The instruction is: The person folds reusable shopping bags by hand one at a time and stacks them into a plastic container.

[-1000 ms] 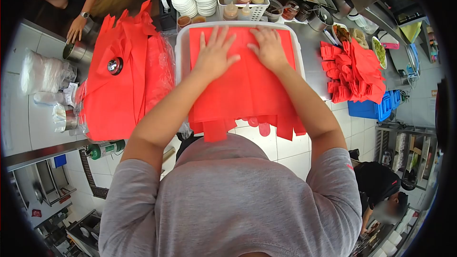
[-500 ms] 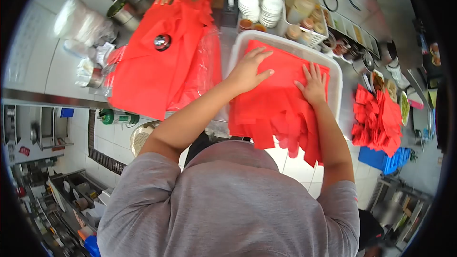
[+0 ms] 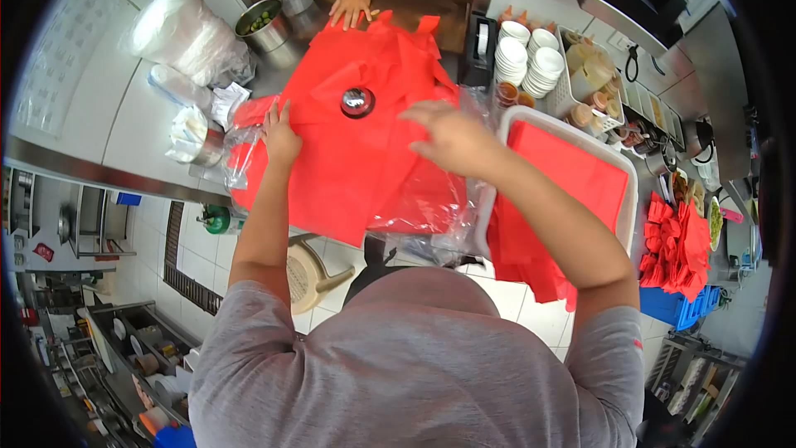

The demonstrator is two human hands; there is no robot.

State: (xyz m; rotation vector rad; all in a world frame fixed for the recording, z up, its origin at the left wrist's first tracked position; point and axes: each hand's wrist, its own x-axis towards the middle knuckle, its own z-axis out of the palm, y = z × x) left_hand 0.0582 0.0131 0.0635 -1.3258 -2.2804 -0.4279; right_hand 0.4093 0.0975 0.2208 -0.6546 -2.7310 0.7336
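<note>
A pile of flat red fabric bags (image 3: 332, 174) lies on the counter, partly over clear plastic wrapping. My left hand (image 3: 282, 134) rests on the left edge of this pile, fingers stretched out. My right hand (image 3: 452, 139) is above the pile's right side with its fingers apart; whether it touches the cloth I cannot tell. A silver and black call bell (image 3: 357, 102) sits on top of the bags between my hands. To the right, a white plastic tub (image 3: 628, 228) holds another stack of red bags (image 3: 568, 174), some hanging over its near edge.
Across the counter, another person's hand (image 3: 351, 7) presses on the pile's far edge. Stacked white cups (image 3: 543, 70) and a sauce basket (image 3: 593, 75) stand behind the tub. A bunch of red bags (image 3: 676, 245) lies at right. Below is a beige stool (image 3: 305, 278).
Both my hands have left the bags in the tub and moved left to the pile with the bell. The view has shifted, so the counter appears farther right.
</note>
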